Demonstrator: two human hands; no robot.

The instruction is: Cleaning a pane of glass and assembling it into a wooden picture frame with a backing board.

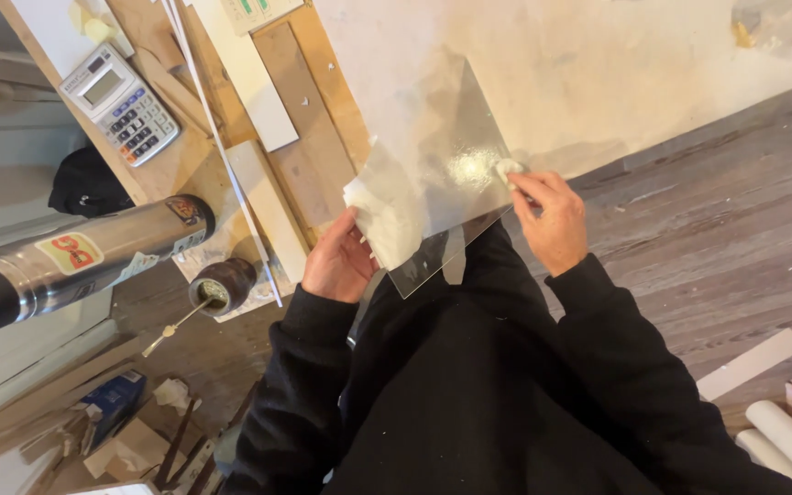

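Clear glass sheet [437,174] held tilted between both hands, over the worktop [598,73] edge. Left hand [339,261] closed on its lower left edge with a white cloth [382,220]; right hand [552,220] pinching a small white wad [509,170] against its right edge.

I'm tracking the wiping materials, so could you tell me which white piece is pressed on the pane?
The small wad under the right hand.
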